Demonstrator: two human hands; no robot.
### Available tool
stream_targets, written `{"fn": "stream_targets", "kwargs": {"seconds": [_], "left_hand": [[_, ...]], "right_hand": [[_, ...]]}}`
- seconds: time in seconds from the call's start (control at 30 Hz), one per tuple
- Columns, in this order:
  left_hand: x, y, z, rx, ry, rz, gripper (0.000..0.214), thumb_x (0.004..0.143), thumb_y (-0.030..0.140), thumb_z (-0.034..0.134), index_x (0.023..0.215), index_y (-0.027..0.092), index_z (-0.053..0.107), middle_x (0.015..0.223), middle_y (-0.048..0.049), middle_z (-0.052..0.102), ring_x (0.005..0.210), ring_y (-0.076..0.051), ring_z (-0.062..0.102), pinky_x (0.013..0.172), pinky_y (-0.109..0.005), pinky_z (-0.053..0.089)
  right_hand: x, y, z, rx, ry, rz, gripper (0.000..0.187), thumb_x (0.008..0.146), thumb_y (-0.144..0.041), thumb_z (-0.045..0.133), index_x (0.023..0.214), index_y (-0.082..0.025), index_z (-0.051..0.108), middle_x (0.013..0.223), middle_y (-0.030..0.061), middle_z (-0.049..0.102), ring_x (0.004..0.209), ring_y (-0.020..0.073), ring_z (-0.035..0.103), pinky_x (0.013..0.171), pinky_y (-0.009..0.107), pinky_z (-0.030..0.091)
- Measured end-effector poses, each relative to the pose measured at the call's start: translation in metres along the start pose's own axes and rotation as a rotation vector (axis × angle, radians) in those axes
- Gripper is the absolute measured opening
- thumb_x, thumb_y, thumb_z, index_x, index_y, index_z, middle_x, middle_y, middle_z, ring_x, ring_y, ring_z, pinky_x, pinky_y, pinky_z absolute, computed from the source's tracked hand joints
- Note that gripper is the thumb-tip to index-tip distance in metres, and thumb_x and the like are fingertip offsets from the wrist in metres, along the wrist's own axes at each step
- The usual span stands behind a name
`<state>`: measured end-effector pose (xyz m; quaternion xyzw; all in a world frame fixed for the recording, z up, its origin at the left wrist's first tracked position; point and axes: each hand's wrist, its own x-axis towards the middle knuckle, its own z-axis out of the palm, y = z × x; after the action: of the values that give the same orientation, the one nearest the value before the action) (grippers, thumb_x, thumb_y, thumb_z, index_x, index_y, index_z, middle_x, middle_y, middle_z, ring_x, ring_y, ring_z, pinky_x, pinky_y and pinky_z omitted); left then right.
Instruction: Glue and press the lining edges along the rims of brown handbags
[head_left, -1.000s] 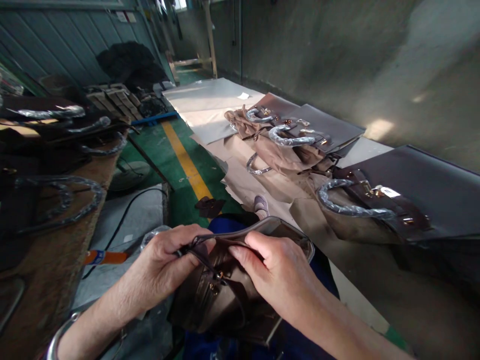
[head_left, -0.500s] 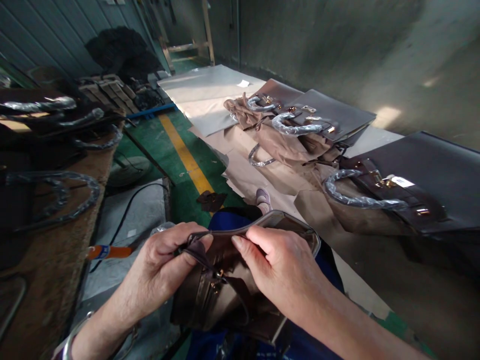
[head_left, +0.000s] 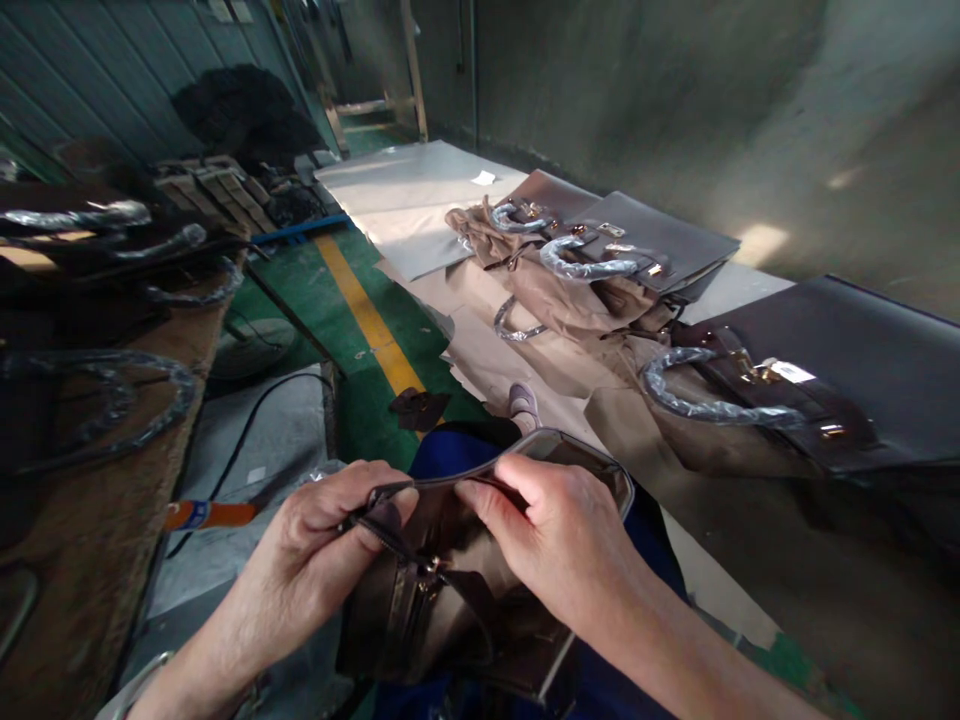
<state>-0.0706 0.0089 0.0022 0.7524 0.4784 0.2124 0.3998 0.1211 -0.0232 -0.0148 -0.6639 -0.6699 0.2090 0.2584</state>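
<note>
While holding a brown bag (head_left: pixel 442 625) open at the mouth above blue cloth (head_left: pixel 448 450), grips its upper edge in two places. Pinches a dark tab (head_left: pixel 384 514) beside the rim (head_left: pixel 450 477) in the left hand (head_left: pixel 315 550), pressing thumb against curled fingers. Clasps the rim farther along in the right hand (head_left: pixel 566 530), closing thumb and bent fingers on the thin edge. Bares below the thumbs a zipper (head_left: pixel 405 612) with gold-toned metal and a dark strap (head_left: pixel 472 600). Has to the right dark handbags (head_left: pixel 885 370) with plastic-wrapped handles, lying among brown sheets near a wall (head_left: pixel 675 110). Has to the left a worn bench (head_left: pixel 142 480) bearing more wrapped handles and, just beside it, an orange object (head_left: pixel 217 514) with a blue label.
</note>
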Motion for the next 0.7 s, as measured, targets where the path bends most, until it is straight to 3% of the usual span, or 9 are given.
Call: {"fn": "stream_targets", "kwargs": {"seconds": [0.13,0.23,0.33,0.4,0.5,0.6,0.7], "left_hand": [[-0.001,-0.003,-0.002,0.003,-0.021,-0.013,0.034,0.087,0.043,0.042,0.072,0.02,0.061,0.071,-0.0043,0.06,0.068,-0.016,0.053,0.061,-0.023,0.043],[-0.002,-0.008,-0.003,-0.009,-0.021,0.012,0.031,0.088,0.039,0.043,0.076,0.018,0.062,0.069,-0.002,0.058,0.065,-0.014,0.053,0.06,-0.021,0.043],[-0.002,-0.013,-0.002,-0.009,-0.05,-0.039,0.028,0.09,0.036,0.043,0.084,0.017,0.063,0.079,-0.0026,0.063,0.074,-0.014,0.057,0.067,-0.02,0.044],[-0.002,-0.015,-0.005,-0.032,-0.081,-0.097,0.031,0.089,0.038,0.043,0.086,0.016,0.065,0.083,-0.0041,0.065,0.078,-0.016,0.058,0.069,-0.022,0.045],[-0.004,-0.015,-0.017,-0.12,-0.159,-0.166,0.031,0.087,0.039,0.046,0.094,0.016,0.067,0.086,-0.0042,0.067,0.082,-0.018,0.06,0.07,-0.023,0.048],[-0.011,-0.013,-0.035,-0.137,-0.266,-0.208,0.034,0.084,0.028,0.052,0.117,0.023,0.06,0.108,-0.0026,0.067,0.101,-0.02,0.06,0.088,-0.027,0.047],[-0.017,-0.01,-0.046,-0.006,-0.238,-0.245,0.045,0.083,0.028,0.054,0.128,0.029,0.051,0.125,-0.0007,0.06,0.116,-0.019,0.053,0.099,-0.027,0.042]], "right_hand": [[0.004,0.004,0.003,-0.007,0.191,-0.03,0.029,0.073,-0.041,0.071,0.086,-0.019,0.058,0.077,0.0029,0.059,0.075,0.0197,0.055,0.065,0.03,0.041],[0.01,0.007,0.004,-0.015,0.219,-0.19,0.039,0.074,-0.038,0.072,0.106,-0.022,0.059,0.097,0.0073,0.059,0.094,0.024,0.052,0.083,0.039,0.04],[0.016,0.008,0.006,0.042,0.027,-0.287,0.01,0.08,-0.032,0.068,0.083,-0.023,0.065,0.085,0.0011,0.061,0.087,0.0184,0.054,0.087,0.036,0.035],[0.02,0.008,0.009,0.06,-0.062,-0.296,0.016,0.082,-0.029,0.067,0.069,-0.02,0.061,0.072,-0.0025,0.059,0.076,0.0146,0.053,0.084,0.033,0.034],[0.024,0.006,0.017,0.057,-0.072,-0.305,0.02,0.08,-0.025,0.068,0.065,-0.018,0.058,0.07,-0.0036,0.056,0.073,0.0135,0.051,0.081,0.031,0.033],[0.026,0.005,0.021,0.056,-0.087,-0.312,0.02,0.08,-0.022,0.068,0.063,-0.017,0.057,0.069,-0.004,0.055,0.073,0.0132,0.051,0.079,0.03,0.032],[0.029,0.003,0.021,0.049,-0.108,-0.319,0.021,0.08,-0.021,0.068,0.063,-0.017,0.056,0.068,-0.0038,0.055,0.072,0.0134,0.052,0.079,0.03,0.031]]}}
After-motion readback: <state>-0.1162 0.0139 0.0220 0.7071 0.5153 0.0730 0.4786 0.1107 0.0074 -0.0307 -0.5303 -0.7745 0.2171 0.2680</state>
